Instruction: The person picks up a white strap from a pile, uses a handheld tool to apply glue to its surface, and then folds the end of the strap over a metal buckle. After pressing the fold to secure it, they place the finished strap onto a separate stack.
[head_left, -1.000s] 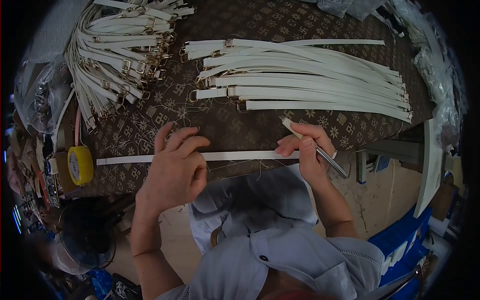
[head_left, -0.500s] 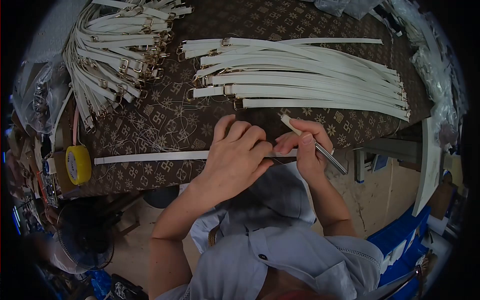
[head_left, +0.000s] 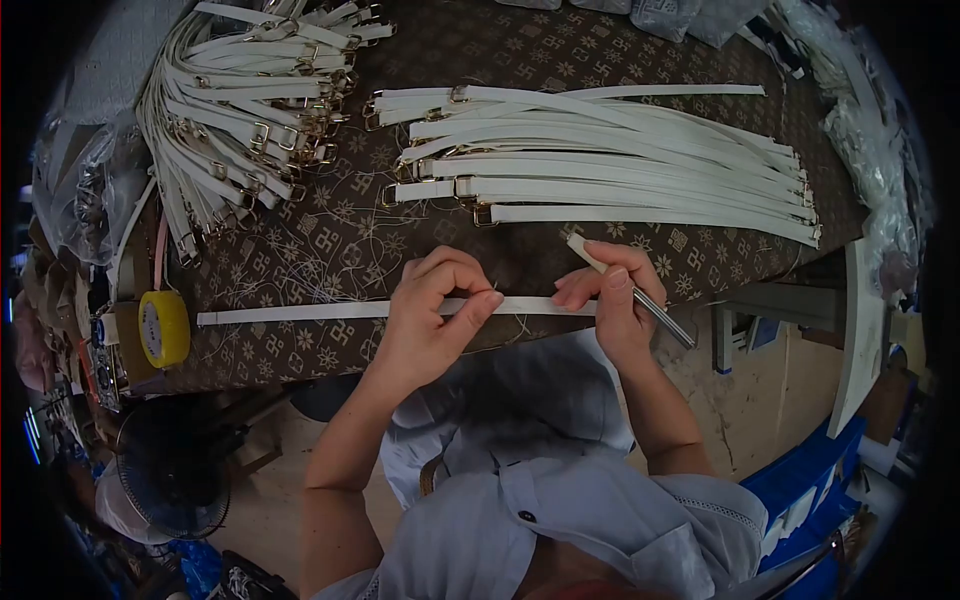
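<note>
Head camera shows us a table under brown patterned cloth, spanning the frame from 9 to 3 o'clock. At 1 o'clock we see a flat stack of white buckled straps; at 11 o'clock a second bundle fans out. A single white strap lies along the near table edge, running from 9 towards 3 o'clock. We find the left hand closed, thumb and fingers pinching that strap. Just to its 3 o'clock, the right hand is curled around a slim metal tool, fingertips resting on the strap. A yellow tape roll sits at 9 o'clock, with loose threads on the cloth.
</note>
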